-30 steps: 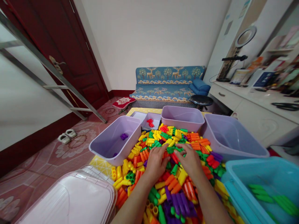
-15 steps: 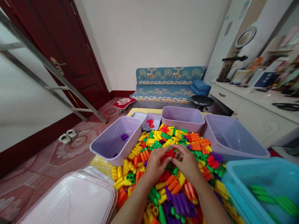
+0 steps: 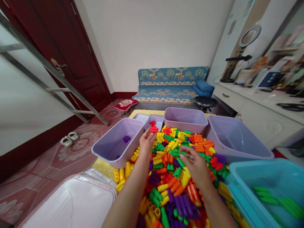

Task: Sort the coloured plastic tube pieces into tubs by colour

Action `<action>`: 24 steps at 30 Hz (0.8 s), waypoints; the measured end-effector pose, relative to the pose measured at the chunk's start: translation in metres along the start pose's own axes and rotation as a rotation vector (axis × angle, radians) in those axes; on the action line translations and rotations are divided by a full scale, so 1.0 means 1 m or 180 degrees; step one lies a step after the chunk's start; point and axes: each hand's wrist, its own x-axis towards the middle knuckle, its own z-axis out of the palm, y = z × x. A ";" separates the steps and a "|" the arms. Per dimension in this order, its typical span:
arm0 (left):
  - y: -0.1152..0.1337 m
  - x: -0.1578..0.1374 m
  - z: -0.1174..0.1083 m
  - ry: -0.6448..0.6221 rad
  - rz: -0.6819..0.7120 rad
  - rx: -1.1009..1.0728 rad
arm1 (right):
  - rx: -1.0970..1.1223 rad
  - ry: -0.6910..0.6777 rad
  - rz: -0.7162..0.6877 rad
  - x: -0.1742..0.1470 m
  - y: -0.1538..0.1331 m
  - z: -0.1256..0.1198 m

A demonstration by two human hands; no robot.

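Observation:
My left hand (image 3: 147, 141) pinches a red plastic toy block (image 3: 154, 129) in its fingertips, at the near edge of a small purple box (image 3: 160, 119). More red (image 3: 152, 123) shows behind that block, in the box. My right hand (image 3: 193, 161) hovers over the pile with its fingers apart and nothing in them. Green tube blocks (image 3: 175, 153) lie close to its fingertips. Yellow, orange, green, purple and red tube-shaped blocks (image 3: 174, 183) are heaped between and under both arms.
Larger purple bins stand at the left (image 3: 106, 151), back (image 3: 186, 122) and right (image 3: 239, 139); the left one holds a few purple blocks. A blue bin (image 3: 242, 180) with green blocks is at the near right. Stacked clear lids (image 3: 71, 202) lie at the near left.
My hands were together over the pile around red blocks. They have parted: the left has gone forward and left to the small box with a red block, the right has opened.

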 end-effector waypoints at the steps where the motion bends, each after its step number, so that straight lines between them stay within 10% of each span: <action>1: 0.000 0.005 0.001 -0.0026 0.0007 -0.0049 | -0.0007 -0.0014 0.0002 -0.001 0.000 0.000; 5: -0.003 0.006 -0.001 -0.0523 0.0122 0.0540 | -0.0102 -0.0053 -0.0013 -0.004 0.002 0.000; 14: -0.013 -0.037 -0.018 -0.1270 0.1465 0.4274 | -0.0547 -0.0043 -0.0292 -0.001 0.012 0.002; 24: -0.011 -0.038 -0.006 -0.1027 0.1498 0.5041 | -0.0628 -0.0155 -0.0322 -0.002 0.013 0.004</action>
